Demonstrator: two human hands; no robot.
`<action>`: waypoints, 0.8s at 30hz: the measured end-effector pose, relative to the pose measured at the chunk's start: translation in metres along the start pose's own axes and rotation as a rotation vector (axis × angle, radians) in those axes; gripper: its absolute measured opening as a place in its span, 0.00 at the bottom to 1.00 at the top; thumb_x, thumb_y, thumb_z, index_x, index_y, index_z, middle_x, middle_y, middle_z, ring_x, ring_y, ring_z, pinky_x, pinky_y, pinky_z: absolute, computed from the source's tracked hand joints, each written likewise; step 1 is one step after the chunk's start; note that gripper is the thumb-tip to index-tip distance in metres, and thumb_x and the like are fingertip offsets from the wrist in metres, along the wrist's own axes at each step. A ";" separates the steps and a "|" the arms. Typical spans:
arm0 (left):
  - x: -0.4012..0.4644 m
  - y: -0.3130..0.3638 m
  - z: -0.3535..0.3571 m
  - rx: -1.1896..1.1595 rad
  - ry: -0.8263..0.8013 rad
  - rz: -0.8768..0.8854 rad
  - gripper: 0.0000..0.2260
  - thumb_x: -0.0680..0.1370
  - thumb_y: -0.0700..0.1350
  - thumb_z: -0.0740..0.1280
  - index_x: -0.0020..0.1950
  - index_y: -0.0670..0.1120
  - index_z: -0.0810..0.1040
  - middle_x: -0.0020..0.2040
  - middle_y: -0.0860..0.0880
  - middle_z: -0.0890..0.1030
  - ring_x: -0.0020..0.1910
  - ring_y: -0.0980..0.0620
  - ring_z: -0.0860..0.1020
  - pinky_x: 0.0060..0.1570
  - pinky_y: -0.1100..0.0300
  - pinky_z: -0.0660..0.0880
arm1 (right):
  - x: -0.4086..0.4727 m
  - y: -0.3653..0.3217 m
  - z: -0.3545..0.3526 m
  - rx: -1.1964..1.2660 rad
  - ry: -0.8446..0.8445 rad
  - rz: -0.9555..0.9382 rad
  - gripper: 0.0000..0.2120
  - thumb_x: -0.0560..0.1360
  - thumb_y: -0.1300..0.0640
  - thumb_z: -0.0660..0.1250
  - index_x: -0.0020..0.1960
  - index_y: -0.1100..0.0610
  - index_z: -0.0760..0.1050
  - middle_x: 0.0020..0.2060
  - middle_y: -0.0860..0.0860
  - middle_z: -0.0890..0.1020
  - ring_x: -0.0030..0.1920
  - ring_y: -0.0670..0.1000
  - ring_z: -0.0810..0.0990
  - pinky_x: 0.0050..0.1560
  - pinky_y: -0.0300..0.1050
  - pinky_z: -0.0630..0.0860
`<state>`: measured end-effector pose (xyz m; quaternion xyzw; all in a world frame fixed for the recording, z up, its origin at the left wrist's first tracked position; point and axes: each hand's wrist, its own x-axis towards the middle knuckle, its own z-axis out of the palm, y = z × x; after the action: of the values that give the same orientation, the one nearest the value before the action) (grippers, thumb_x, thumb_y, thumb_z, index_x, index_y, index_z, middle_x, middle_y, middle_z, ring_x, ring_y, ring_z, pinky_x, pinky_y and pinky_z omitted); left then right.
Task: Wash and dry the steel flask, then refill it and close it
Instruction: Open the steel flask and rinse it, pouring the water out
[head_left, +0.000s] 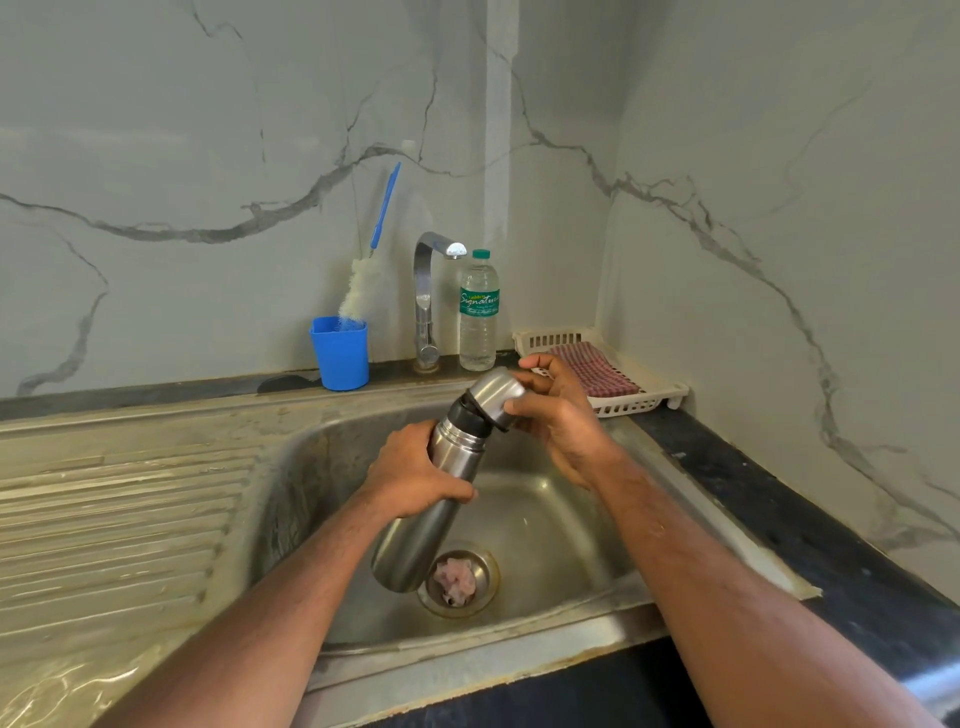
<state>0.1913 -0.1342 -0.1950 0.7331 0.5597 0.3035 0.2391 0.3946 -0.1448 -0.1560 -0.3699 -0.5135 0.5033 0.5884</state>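
Over the sink basin (545, 525) the steel flask (434, 493) is held tilted, its base low near the drain (458, 582) and its neck pointing up and away toward the tap (428, 291). The left hand (415, 473) wraps its fingers around the flask's upper body, thumb across the front. The right hand (556, 415) grips the steel cap (498, 396) with curled fingers and thumb; the cap sits askew over the dark stopper (467, 413), and whether it is still threaded on cannot be told. A pale pink wad lies in the drain strainer, just beside the flask's base. Behind the sink, left of the tap, a blue cup (340, 353) holds a bottle brush (366, 280) with a blue handle. Just right of the tap stands 1 clear water bottle (478, 312) with a green cap. Farther right of the tap, a white slotted tray (623, 400) holds a folded checked cloth (597, 370). A ribbed drainboard (119, 514) lies to the left of the basin.
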 end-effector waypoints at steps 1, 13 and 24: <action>0.000 0.005 0.001 -0.015 0.018 0.004 0.29 0.58 0.49 0.85 0.56 0.54 0.77 0.48 0.55 0.82 0.46 0.55 0.82 0.51 0.50 0.82 | -0.003 -0.003 -0.004 0.016 0.045 -0.007 0.29 0.62 0.66 0.72 0.61 0.58 0.71 0.56 0.60 0.83 0.51 0.59 0.83 0.44 0.51 0.80; 0.009 0.067 0.045 -0.227 0.159 0.029 0.28 0.55 0.52 0.85 0.52 0.53 0.79 0.46 0.55 0.84 0.44 0.54 0.83 0.50 0.47 0.82 | -0.043 -0.037 -0.107 -0.839 0.612 -0.094 0.32 0.67 0.54 0.80 0.63 0.50 0.64 0.47 0.47 0.79 0.46 0.49 0.79 0.45 0.43 0.72; 0.006 0.054 0.041 -0.120 0.129 0.113 0.31 0.57 0.50 0.86 0.57 0.50 0.80 0.48 0.55 0.83 0.45 0.56 0.82 0.51 0.49 0.81 | -0.028 -0.025 -0.116 -0.962 0.574 0.028 0.37 0.66 0.59 0.81 0.69 0.53 0.65 0.54 0.52 0.78 0.52 0.51 0.76 0.48 0.42 0.72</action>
<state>0.2578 -0.1428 -0.1850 0.7268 0.5126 0.3960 0.2287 0.5140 -0.1684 -0.1622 -0.7257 -0.4994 0.0990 0.4628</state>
